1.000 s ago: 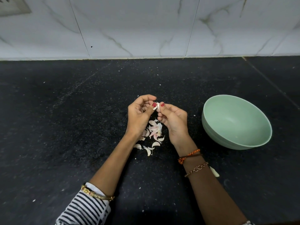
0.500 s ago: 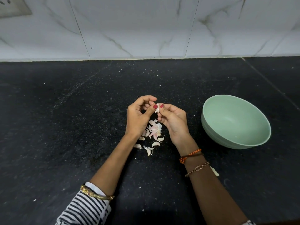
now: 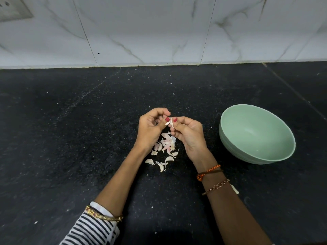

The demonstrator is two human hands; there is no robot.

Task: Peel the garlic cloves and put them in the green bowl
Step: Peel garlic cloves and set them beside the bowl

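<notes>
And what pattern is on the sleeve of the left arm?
Black and white stripes on the sleeve, seen in the head view.

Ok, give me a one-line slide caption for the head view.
Both hands, left and right, pinch one garlic clove above loose cloves; the green bowl appears empty.

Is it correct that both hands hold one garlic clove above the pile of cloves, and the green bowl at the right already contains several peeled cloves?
Not quite. The head view shows the green bowl empty; no peeled cloves lie in it. The rest holds: the left hand and right hand pinch one garlic clove above the pile of cloves, with the bowl at the right.
</notes>
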